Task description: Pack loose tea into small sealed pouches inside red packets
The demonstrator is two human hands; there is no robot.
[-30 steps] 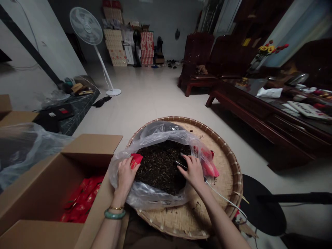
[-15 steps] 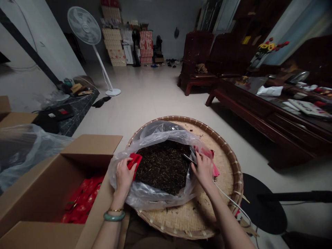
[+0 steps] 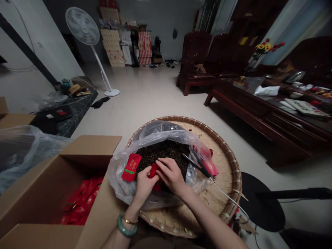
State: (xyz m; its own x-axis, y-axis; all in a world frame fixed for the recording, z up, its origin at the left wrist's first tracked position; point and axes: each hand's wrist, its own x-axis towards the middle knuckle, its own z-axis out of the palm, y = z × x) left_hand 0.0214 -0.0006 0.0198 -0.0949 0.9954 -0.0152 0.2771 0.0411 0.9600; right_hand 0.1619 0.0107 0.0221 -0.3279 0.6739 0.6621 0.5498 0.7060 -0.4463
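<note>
Both hands meet over the dark, dry tea leaves (image 3: 171, 148), which fill a clear plastic bag (image 3: 124, 193). Between the fingers of my left hand (image 3: 145, 185) is a small red packet (image 3: 153, 170). My right hand (image 3: 172, 174) grips the same packet from the other side, its fingers bent over the top. On the bag's left edge lies another red packet (image 3: 131, 167) with gold print and a green band. A black tong-like tool with a white cord, perhaps a hand heat sealer (image 3: 198, 164), rests on the bag's right side. Red and pink packets (image 3: 210, 160) lie beyond it.
The bag sits in a round woven bamboo tray (image 3: 228, 155). At left stands an open cardboard box (image 3: 88, 148) with several red packets (image 3: 85, 197) inside. A black round base (image 3: 264, 204) is at right, near a dark wooden table (image 3: 259, 110). A white fan (image 3: 103, 76) stands farther back.
My right hand has let go of the black tool and moved left to the middle. My left hand has moved right, leaving a red packet on the bag's edge; both now hold a red packet.
</note>
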